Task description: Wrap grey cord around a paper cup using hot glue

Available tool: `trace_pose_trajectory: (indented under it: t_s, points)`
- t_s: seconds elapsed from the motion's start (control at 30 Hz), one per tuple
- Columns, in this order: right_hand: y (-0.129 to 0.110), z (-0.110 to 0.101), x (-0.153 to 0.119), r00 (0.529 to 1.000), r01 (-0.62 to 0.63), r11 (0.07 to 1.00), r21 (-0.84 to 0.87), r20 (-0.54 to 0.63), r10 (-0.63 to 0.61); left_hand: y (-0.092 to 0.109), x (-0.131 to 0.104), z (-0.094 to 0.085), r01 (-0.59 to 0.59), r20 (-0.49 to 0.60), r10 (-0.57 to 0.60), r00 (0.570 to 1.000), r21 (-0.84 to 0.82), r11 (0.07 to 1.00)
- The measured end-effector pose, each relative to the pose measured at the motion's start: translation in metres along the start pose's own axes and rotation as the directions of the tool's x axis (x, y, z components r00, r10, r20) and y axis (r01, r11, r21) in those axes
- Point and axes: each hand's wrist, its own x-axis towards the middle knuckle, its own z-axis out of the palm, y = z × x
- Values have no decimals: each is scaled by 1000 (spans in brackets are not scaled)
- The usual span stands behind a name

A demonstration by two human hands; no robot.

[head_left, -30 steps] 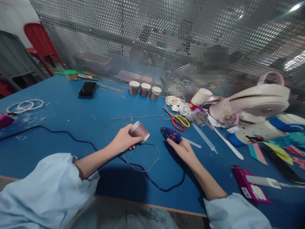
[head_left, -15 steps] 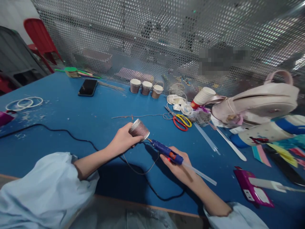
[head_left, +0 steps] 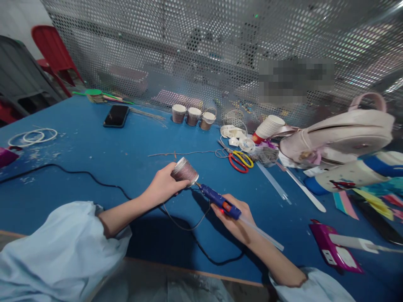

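Note:
My left hand (head_left: 165, 183) is closed around a small paper cup (head_left: 185, 171) wrapped in brownish-grey cord, tilted on its side above the table. In my right hand (head_left: 236, 220) I grip a blue glue gun (head_left: 218, 199) with an orange part and a small red light. Its nozzle points at the cup's white rim and looks to be touching or very near it. A clear glue stick (head_left: 262, 234) juts from the gun's rear. Loose cord (head_left: 185, 229) hangs in a loop from the cup toward my right hand.
Three wrapped cups (head_left: 192, 116) stand along the perforated metal screen (head_left: 151, 50). Scissors (head_left: 241, 161), stacked paper cups (head_left: 267, 128), a pale bag (head_left: 340, 130) and a bottle (head_left: 349, 174) lie to the right. A purple power strip (head_left: 335, 247) sits at front right, a phone (head_left: 116, 115) at back left. A black cable (head_left: 91, 178) crosses the table.
The glue gun's rear end has dipped slightly and shifted a little left. The cup has moved very slightly right; both hands keep their holds.

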Motion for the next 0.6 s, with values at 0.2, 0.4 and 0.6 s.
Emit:
trace_pose_trajectory:
  t_s: [0.2, 0.4, 0.6]
  points:
    - [3, 1, -1, 998, 47, 998, -33, 40, -45, 0, 1, 0, -5, -1, 5, 1000, 7, 1000]
    - [8, 4, -3, 994, 106, 994, -14, 15, -105, 2, 0, 0, -2, 10, 2, 1000, 9, 1000]
    - [11, 4, -3, 991, 129, 990, -54, -15, -130, 2, -1, 0, 4, 1, -4, 1000, 4, 1000]
